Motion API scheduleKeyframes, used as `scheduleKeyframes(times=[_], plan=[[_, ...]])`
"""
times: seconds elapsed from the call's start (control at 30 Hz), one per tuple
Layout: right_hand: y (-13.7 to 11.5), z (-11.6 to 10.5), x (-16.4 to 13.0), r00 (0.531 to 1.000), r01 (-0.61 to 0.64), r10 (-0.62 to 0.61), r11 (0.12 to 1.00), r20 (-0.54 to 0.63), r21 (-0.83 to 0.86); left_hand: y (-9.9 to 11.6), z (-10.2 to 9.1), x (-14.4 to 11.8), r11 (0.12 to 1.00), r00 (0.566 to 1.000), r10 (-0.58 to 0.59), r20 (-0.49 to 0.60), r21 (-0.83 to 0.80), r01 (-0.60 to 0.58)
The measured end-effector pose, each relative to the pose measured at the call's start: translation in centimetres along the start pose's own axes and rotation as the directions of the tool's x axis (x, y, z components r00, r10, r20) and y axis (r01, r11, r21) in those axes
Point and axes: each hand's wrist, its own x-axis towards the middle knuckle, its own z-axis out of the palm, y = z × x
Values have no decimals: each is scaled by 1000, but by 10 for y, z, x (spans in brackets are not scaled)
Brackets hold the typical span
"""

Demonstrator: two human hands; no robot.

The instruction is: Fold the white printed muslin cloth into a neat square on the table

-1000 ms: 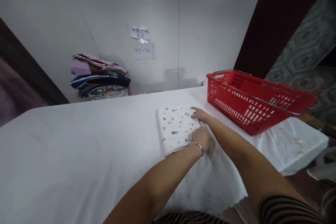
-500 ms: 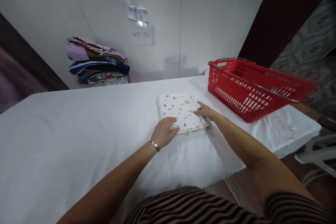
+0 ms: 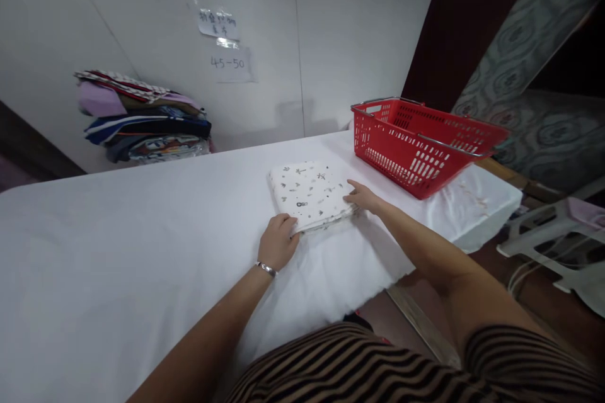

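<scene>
Lying flat on the white tabletop [image 3: 118, 252]: folded cloth [image 3: 309, 194], square, white, small dark sprig print. Left hand [image 3: 276, 242] fingers curled at its near corner, right hand [image 3: 363, 196] fingers loose against its right edge; actual grasp cannot be told.

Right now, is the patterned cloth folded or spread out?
Folded: the patterned cloth lies as a compact rectangle with layered edges, left hand and right hand at its corners.
</scene>
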Motion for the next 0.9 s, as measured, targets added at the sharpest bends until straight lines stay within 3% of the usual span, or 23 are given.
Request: scheduleKeyframes(times=[0.1, 0.23, 0.33, 0.53, 0.7, 0.9], plan=[[8, 1, -2, 1000, 17, -16, 994, -14, 110, 2, 1, 0, 996, 998, 45, 36, 79, -48], [12, -1, -7, 999, -32, 32, 986, 5, 163, 2, 3, -1, 992, 999, 8, 33, 129, -12], [4, -4, -10, 996, -93, 93, 991, 1, 94, 2, 3, -2, 992, 999, -38, 17, 125, 36], [-5, 1, -14, 995, -98, 97, 992, 12, 80, 3, 3, -4, 984, 992, -124, 2, 130, 122], [-3, 6, -18, 990, -140, 140, 990, -11, -29, 5, 1, -6, 981, 986, -154, 60, 124, 146], [-8, 9, -11, 985, -170, 170, 960, -22, -222, 7, -1, -8, 925, 921, -381, 84, 43, 379]])
